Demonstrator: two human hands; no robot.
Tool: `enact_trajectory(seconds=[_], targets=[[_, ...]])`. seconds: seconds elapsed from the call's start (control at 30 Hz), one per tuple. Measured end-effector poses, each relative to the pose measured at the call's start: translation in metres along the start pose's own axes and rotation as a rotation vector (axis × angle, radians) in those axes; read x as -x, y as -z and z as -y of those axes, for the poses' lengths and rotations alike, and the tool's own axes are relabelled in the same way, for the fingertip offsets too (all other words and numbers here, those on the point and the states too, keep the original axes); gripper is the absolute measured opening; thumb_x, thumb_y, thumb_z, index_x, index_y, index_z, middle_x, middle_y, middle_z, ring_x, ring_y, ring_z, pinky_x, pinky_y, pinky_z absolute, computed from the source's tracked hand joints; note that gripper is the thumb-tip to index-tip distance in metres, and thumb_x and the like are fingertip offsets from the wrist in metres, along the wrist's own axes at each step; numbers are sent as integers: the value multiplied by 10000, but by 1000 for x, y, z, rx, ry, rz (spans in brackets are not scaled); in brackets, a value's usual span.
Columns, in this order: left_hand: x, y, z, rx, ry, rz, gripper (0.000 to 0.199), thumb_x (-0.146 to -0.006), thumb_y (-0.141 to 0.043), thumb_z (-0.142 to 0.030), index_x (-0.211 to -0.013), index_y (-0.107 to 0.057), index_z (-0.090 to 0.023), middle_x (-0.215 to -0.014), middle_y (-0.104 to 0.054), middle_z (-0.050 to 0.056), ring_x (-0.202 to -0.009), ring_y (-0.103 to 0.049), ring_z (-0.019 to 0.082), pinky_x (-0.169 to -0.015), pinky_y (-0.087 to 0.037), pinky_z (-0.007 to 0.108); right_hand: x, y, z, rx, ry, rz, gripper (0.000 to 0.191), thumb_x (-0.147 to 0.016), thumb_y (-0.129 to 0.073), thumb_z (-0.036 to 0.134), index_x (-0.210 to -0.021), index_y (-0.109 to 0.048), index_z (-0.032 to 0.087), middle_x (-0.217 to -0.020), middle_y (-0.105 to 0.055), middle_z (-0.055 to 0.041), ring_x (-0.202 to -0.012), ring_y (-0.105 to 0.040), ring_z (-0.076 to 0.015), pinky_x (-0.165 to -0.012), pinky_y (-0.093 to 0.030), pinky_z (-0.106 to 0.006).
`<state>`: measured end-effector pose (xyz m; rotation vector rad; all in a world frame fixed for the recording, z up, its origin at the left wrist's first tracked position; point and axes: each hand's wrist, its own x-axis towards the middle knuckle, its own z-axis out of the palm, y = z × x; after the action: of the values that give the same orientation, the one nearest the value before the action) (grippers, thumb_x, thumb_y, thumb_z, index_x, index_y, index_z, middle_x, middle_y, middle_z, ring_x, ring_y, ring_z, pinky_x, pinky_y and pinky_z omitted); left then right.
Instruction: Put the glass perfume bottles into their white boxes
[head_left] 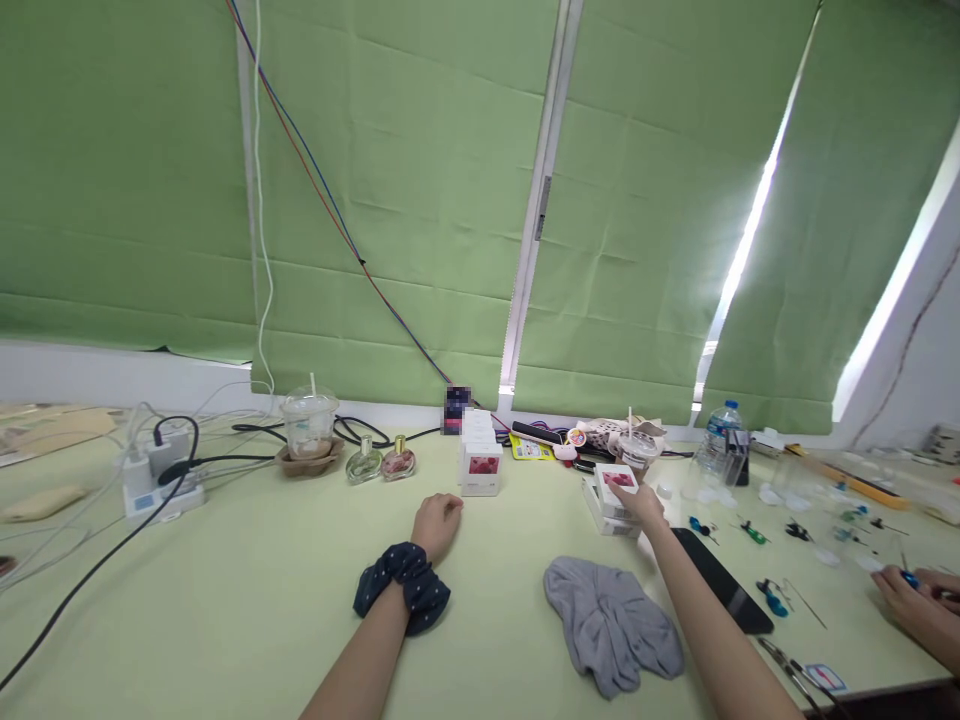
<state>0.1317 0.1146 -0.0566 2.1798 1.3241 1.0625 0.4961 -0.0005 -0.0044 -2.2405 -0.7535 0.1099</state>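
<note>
My right hand (639, 503) reaches to a small white box with a pink-red picture (616, 480), its fingers closed on the box's top and near side. That box lies on other white boxes (600, 515) in a low stack. My left hand (439, 527), with a dark dotted scrunchie (403, 588) on the wrist, rests on the table with loosely curled fingers and nothing visible in them. Just beyond it, a row of upright white boxes (481, 472) with the same picture stands front to back. A grey cloth (611, 622) lies crumpled between my forearms.
Two perfume-like bottles (381, 462) and a plastic cup (309, 428) stand at the back left, near a power strip (163, 498) with cables. Right of my arm lie a black phone (721, 580), small blue-green pieces (772, 597) and pliers (791, 668). Another person's hands (911, 600) work at the right edge.
</note>
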Motion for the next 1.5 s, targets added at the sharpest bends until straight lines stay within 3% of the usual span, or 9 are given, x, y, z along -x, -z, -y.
enact_trajectory(seconds=[0.17,0.3,0.37,0.47,0.57,0.7,0.9,1.13,1.5], targets=[[0,2,-1,103,28,-17,171,-729,-540,-180,-774,-704,-192,-831,-722,60,-887,-626,235,-864,-454,364,7,1,15,35,-16,-13,507,-813,-475,514,-1091,-603,109,-1199,-537,-256,-1182,-456,-420,-901,-360,-582],[-1,1,2,225,63,-28,147,-707,-558,-227,-743,-697,-194,-793,-725,64,-845,-645,241,-843,-463,374,29,-9,39,-60,125,-27,438,-849,-417,447,-1155,-533,155,-1216,-545,-187,-1169,-487,-325,-934,-393,-469],[-2,0,3,305,86,-35,156,-704,-564,-281,-743,-690,-198,-780,-726,61,-825,-654,244,-824,-472,375,49,-23,52,-313,286,14,439,-811,-478,430,-1150,-477,151,-1161,-577,-165,-1082,-546,-269,-881,-448,-382],[-3,1,5,439,128,-64,272,-714,-549,-416,-782,-677,-186,-793,-726,70,-839,-664,251,-804,-484,375,84,-51,71,-724,534,358,485,-701,-601,508,-1035,-443,193,-1076,-594,-125,-938,-593,-251,-744,-505,-367],[-3,8,4,577,169,-115,443,-748,-479,-537,-899,-654,-159,-837,-722,99,-914,-661,253,-819,-482,371,117,-80,87,-871,633,680,528,-644,-699,450,-1030,-408,235,-1098,-577,-87,-959,-593,-237,-718,-515,-365],[-2,23,-4,735,211,-157,566,-789,-393,-610,-1025,-612,-145,-908,-717,128,-905,-672,251,-741,-504,361,149,-105,110,-885,712,810,589,-674,-687,325,-1155,-350,269,-1156,-547,-73,-971,-595,-216,-703,-518,-344],[-2,47,-24,870,143,-322,450,-725,-564,-560,-943,-612,-170,-936,-678,76,-869,-647,217,-701,-500,303,168,-125,130,-825,823,753,868,-693,-674,281,-1353,-112,316,-1050,-589,-53,-755,-622,-172,-578,-527,-302],[-1,50,-37,885,39,-477,306,-746,-592,-489,-721,-581,-185,-816,-623,26,-768,-582,169,-661,-448,252,171,-144,120,-861,916,590,674,-727,-645,279,-1233,-201,286,-984,-634,-43,-839,-644,-201,-629,-558,-320],[-1,48,-35,816,36,-516,295,-750,-612,-471,-676,-571,-188,-715,-563,2,-736,-534,164,-690,-416,252,164,-145,119,-894,753,614,630,-619,-745,295,-1030,-269,270,-875,-584,12,-758,-643,-182,-604,-565,-315]])
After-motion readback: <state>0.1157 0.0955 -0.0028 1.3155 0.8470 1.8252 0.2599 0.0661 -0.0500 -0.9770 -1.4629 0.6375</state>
